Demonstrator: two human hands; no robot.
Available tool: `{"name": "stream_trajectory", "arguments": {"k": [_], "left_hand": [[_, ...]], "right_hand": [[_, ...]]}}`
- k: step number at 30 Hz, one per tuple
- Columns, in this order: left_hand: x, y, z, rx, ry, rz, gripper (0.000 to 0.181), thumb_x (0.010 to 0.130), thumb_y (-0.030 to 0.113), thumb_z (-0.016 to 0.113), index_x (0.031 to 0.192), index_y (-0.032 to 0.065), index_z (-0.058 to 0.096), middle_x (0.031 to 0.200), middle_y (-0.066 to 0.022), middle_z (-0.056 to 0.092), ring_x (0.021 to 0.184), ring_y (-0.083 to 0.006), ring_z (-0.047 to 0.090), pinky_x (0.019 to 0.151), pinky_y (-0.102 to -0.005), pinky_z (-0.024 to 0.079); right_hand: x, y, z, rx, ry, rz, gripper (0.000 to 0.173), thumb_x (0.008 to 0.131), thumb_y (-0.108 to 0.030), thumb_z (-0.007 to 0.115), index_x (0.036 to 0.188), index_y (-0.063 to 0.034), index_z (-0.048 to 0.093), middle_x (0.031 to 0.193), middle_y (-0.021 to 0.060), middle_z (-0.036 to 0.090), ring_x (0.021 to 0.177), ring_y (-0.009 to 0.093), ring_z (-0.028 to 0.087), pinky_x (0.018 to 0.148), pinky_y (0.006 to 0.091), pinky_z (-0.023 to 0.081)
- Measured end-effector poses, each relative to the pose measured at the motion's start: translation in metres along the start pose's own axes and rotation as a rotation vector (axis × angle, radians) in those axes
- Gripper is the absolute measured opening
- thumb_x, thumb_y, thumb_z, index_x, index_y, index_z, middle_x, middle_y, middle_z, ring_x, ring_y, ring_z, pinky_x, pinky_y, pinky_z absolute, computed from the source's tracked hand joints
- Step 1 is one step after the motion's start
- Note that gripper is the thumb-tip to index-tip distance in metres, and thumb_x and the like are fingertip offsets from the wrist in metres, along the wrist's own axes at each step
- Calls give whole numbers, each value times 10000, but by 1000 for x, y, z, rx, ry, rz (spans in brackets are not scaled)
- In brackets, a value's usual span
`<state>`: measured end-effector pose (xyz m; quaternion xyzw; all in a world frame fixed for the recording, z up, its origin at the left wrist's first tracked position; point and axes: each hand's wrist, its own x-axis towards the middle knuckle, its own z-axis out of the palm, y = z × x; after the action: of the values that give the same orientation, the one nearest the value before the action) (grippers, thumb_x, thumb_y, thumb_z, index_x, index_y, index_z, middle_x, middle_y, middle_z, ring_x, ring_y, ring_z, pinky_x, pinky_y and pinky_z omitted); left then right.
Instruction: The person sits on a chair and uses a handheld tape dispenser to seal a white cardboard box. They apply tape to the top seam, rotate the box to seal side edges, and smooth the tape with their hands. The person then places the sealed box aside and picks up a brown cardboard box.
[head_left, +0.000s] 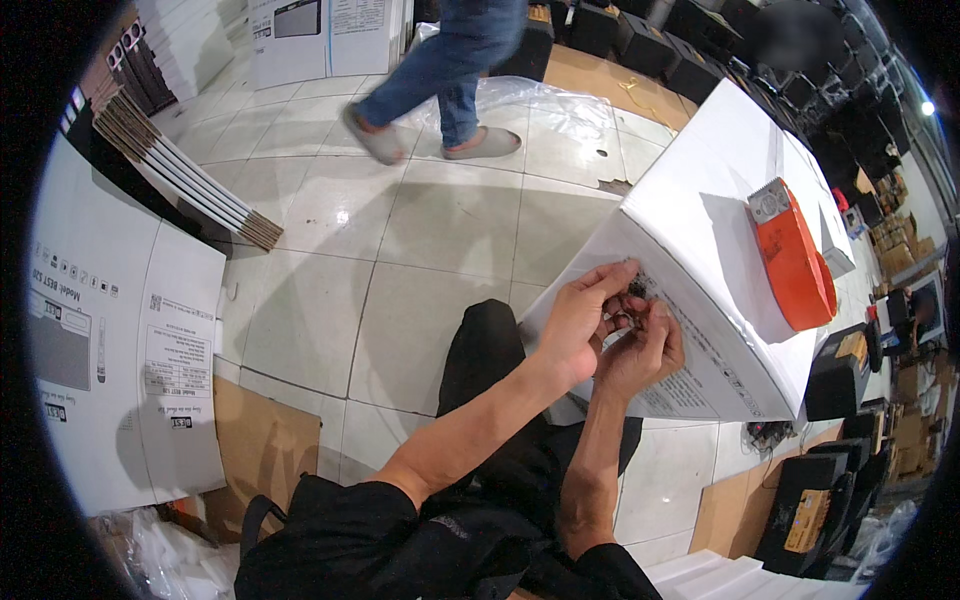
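Both my hands meet in front of the printed side of a large white cardboard box. My left hand has its thumb and fingertips pinched together near the box's upper left edge. My right hand is just beside it, fingers curled, its fingertips close to the left ones. Something small and dark shows between or behind the fingertips; whether it is held or is print on the box, I cannot tell. On the box's top lies an orange tape dispenser with a grey toothed end.
Printed white cartons stand at the left, near a stack of folded cardboard. Another person's legs in jeans and slippers are beyond the tiled floor. Plastic film lies behind them. Black speaker boxes are at the right.
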<state>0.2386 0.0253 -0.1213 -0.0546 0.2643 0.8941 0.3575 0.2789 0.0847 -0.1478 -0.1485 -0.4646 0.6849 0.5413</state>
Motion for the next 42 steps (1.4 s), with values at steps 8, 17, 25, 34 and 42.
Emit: {"name": "stream_trajectory", "arguments": {"k": [8, 17, 25, 34, 42], "left_hand": [[0, -10, -2, -35, -27, 135, 124, 905, 162, 644, 982, 65, 635, 769, -11, 630, 670, -107, 569, 619, -254, 430], [-1, -19, -2, -53, -11, 228, 112, 903, 162, 640, 954, 62, 644, 787, -15, 630, 677, -92, 554, 618, -242, 415], [4, -21, -9, -44, -42, 245, 128, 889, 151, 658, 954, 40, 656, 786, -21, 635, 672, -85, 552, 588, -226, 412], [0, -15, -4, 24, 24, 290, 136, 865, 117, 687, 946, 11, 666, 711, -2, 594, 586, -56, 490, 461, -207, 355], [3, -13, -1, 111, 89, 237, 151, 882, 154, 675, 955, 23, 657, 602, 32, 499, 472, -45, 388, 422, -215, 298]], "right_hand": [[0, -1, 0, -5, -10, 10, 153, 856, -35, 593, 755, 63, 651, 688, 138, 662, 589, 178, 607, 532, 255, 467], [0, -1, -4, -50, -6, 11, 170, 846, -45, 597, 740, 71, 662, 690, 138, 669, 597, 166, 595, 556, 267, 456], [1, 7, -12, -87, -46, -32, 172, 874, -59, 574, 793, 76, 640, 745, 178, 668, 631, 218, 635, 534, 287, 479], [-2, 1, 0, -98, 45, -18, 154, 832, -55, 608, 802, 74, 688, 705, 131, 680, 611, 173, 605, 614, 285, 467], [-4, -6, 9, -236, 82, -13, 177, 885, -72, 585, 818, 73, 660, 693, 119, 652, 539, 144, 555, 510, 254, 440]]}}
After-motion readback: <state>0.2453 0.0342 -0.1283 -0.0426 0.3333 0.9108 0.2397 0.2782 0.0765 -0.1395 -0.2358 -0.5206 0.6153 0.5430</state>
